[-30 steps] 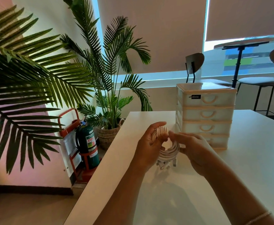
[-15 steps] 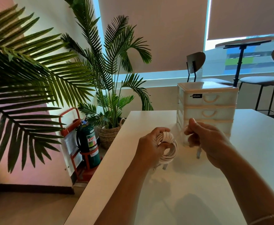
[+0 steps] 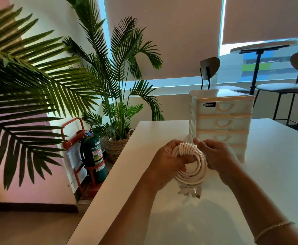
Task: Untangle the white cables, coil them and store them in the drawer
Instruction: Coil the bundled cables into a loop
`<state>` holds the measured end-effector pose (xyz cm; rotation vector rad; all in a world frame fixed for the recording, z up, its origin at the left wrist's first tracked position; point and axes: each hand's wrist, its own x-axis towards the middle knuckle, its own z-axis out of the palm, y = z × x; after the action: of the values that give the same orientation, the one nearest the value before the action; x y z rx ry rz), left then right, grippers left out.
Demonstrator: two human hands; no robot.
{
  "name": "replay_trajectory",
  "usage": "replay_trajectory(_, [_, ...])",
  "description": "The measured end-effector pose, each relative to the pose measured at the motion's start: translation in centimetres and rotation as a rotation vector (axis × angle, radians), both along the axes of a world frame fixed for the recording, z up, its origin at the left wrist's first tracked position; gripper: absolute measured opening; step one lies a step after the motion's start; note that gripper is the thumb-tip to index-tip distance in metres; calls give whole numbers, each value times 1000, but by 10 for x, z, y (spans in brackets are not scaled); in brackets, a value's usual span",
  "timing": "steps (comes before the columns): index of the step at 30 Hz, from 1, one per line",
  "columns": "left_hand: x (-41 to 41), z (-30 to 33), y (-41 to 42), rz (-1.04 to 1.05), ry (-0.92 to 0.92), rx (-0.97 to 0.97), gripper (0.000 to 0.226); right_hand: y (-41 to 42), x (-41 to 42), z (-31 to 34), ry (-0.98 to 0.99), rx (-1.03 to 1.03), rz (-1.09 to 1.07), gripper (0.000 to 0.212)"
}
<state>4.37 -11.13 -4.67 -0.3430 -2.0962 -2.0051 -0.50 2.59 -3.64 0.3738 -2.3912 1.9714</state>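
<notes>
Right hand [image 3: 217, 156] comes back in from half a second ago, pinching the wrap turns atop the coil [image 3: 190, 165] that the left hand [image 3: 167, 161] grips above the table [image 3: 277, 165], drawers [image 3: 222, 121] shut behind, and a loosened pinch could unwind it.

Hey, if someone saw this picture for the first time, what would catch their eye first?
Probably the coiled white cable held above the white table, the left hand gripping the coil and the right hand pinching its wrapped top. Just behind stands a small plastic drawer unit, all drawers closed. On the left, big palm fronds fill the view.
</notes>
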Motion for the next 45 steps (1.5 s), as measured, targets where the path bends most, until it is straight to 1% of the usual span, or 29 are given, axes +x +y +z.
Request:
replay_trajectory(4, [0,-1,2,31,67,52,31,0,1,-3,-140,25,115,29])
replay_trajectory(8, [0,-1,4,49,97,20,30,5,3,-1,-215,73,204,24])
replay_trajectory(11, [-2,-1,3,122,111,4,29,4,6,0,-132,204,140,12])
replay_trajectory(13, [-4,-3,1,203,107,-31,27,1,6,1,-34,145,25,12])
replay_trajectory(15, [-7,-6,-1,317,100,-88,25,-1,7,4,117,66,-127,15])
replay_trajectory(16, [-9,-8,-2,383,98,-128,24,-4,8,5,196,77,-182,15])
replay_trajectory(18, [-10,-9,-5,500,111,-183,26,-12,12,4,345,211,-199,13])
replay_trajectory(20, [-10,-10,-8,589,137,-213,31,-20,17,-2,452,416,-153,7])
replay_trajectory(22, [-10,-11,-9,624,147,-227,32,-25,23,-5,533,581,-135,13])
replay_trajectory(23, [-9,-12,-8,623,151,-229,31,-26,26,-5,559,629,-135,16])
replay_trajectory(26, [-10,-13,-4,570,161,-232,27,-28,30,-3,533,747,-108,25])
replay_trajectory(28, [-10,-14,-1,511,156,-225,23,-29,27,-3,451,797,-58,28])
replay_trajectory(29, [-10,-14,-1,478,148,-211,23,-29,25,-3,405,790,-31,29])
replay_trajectory(31, [-12,-15,-2,413,127,-157,26,-26,21,-3,345,715,18,28])
replay_trajectory(33, [-14,-14,-5,357,97,-104,29,-24,21,-1,288,561,27,23])
replay_trajectory(35, [-14,-13,-9,293,78,-59,25,-23,21,-1,205,357,12,14])
replay_trajectory(37, [-13,-12,-9,254,73,-21,20,-23,23,-2,159,229,16,10])
replay_trajectory(40, [-12,-11,-9,248,89,-32,36,-26,26,-2,76,67,51,17])
replay_trajectory(41, [-12,-11,-10,260,102,-58,35,-26,27,0,18,-2,74,17])
replay_trajectory(42, [-12,-10,-11,268,109,-82,28,-25,27,2,-47,-53,97,18])
replay_trajectory(44, [-11,-8,-13,255,110,-100,10,-21,24,6,-156,-92,133,17])
replay_trajectory(45, [-10,-8,-15,244,113,-116,9,-18,23,8,-203,-96,158,14])
